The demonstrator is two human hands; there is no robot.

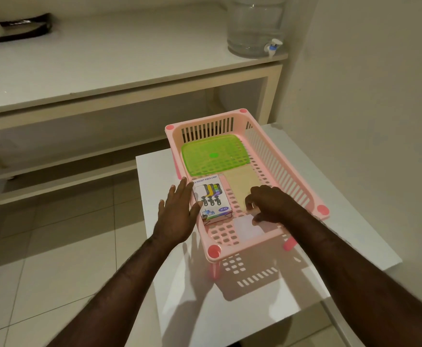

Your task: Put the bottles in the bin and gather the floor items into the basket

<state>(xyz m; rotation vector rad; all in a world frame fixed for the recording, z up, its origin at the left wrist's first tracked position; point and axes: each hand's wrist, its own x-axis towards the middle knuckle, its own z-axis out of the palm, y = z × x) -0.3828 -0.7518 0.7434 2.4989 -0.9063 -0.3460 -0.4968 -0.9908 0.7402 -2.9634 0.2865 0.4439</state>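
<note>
**In the basket: box and cards settling at the near end**

In the pink basket (pixel 283 171) on the white table (pixel 230 309), your right hand (pixel 271 204) is bent over the floor of the near end, fingertips curled down onto a white card (pixel 248 227) that lies flat there. Whether you are pinching its edge or only pressing on it is hard to tell, as the knuckles cover the contact. Just beyond your fingers, further into the basket, a cream card (pixel 242 186) lies flat too, and beyond that a green tray (pixel 215 156) fills the far end.

Your left hand (pixel 179 211) is released, fingers straight, held against the basket's left wall; its thumb touches the small printed box (pixel 212 199) that lies inside against that wall.

Treat the basket as light, stiff plastic with slotted sides. It should slide easily on the smooth table, so steady it by the rim or a corner rather than by the thin slats. The box looks like light cardboard, easy to crush, so take it across its long sides. The cards are thin and lie flush on the basket floor, so you would probably need to lift them by an edge

The big water jar (pixel 255 26) stands on the shelf well beyond the basket
</note>
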